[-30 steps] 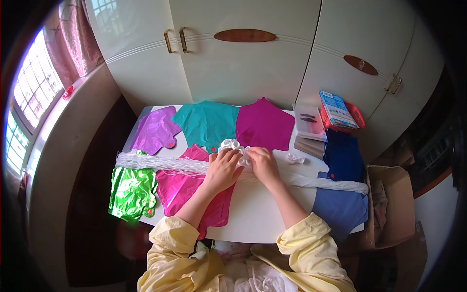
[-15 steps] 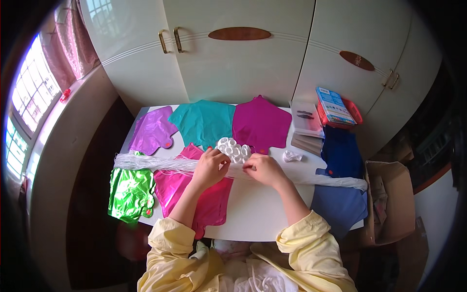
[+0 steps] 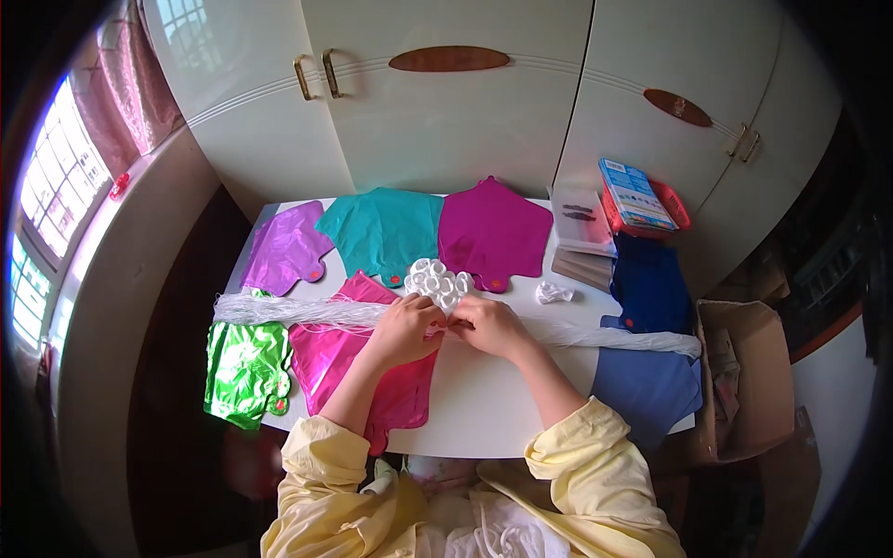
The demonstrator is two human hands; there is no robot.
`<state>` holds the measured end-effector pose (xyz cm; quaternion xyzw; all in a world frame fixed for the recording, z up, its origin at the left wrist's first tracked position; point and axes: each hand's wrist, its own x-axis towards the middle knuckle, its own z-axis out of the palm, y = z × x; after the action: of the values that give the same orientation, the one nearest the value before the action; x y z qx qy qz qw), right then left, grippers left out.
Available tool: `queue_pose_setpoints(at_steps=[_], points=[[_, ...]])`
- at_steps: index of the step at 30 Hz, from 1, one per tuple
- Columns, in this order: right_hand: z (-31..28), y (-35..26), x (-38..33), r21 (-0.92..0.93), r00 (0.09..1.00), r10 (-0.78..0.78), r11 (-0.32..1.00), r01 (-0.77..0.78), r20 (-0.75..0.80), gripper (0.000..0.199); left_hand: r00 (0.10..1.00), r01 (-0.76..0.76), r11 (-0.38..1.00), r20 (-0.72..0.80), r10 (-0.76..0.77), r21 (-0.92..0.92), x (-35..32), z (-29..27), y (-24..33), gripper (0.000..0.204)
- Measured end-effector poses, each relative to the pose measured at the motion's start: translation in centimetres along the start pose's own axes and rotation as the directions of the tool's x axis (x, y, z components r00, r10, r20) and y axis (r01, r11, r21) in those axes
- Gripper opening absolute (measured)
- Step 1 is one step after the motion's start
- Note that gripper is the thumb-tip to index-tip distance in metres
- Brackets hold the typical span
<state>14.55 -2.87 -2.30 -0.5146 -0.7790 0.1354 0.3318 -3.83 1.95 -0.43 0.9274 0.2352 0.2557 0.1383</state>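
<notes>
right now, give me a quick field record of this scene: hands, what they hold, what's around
left hand: on the bundle of white strings, pinching at the cluster of small white rings
right hand: meets the left at the same cluster
surface: white table
foil balloons, flat: purple, teal, magenta, pink, green, blue
far right: red basket

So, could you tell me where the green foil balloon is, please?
The green foil balloon hangs over the table's left edge, beside the pink balloon.
</notes>
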Motion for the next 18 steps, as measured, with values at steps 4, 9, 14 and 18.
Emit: queue_pose_setpoints(at_steps=[4, 9, 14, 18], points=[[-0.7, -0.4, 0.3, 0.119, 0.999, 0.001, 0.993, 0.004, -0.046, 0.007, 1.000, 0.021, 0.997, -0.015, -0.022, -0.070, 0.0, 0.0, -0.2, 0.012], [-1.1, -0.7, 0.5, 0.353, 0.997, 0.006, 0.935, 0.023, -0.081, 0.010, 0.997, 0.055, 0.990, -0.049, -0.062, -0.129, -0.1, 0.0, -0.1, 0.009], [-1.9, -0.2, 0.6, 0.751, 0.976, 0.103, 0.656, 0.078, -0.191, 0.008, 0.984, 0.172, 0.978, -0.029, -0.177, -0.119, 0.2, 0.2, -0.7, 0.009], [-5.0, -0.3, 0.2, 0.984, 0.958, 0.224, 0.034, 0.175, -0.178, 0.013, 0.981, 0.177, 0.977, -0.062, -0.186, -0.120, 0.1, 0.1, -0.6, 0.010]])
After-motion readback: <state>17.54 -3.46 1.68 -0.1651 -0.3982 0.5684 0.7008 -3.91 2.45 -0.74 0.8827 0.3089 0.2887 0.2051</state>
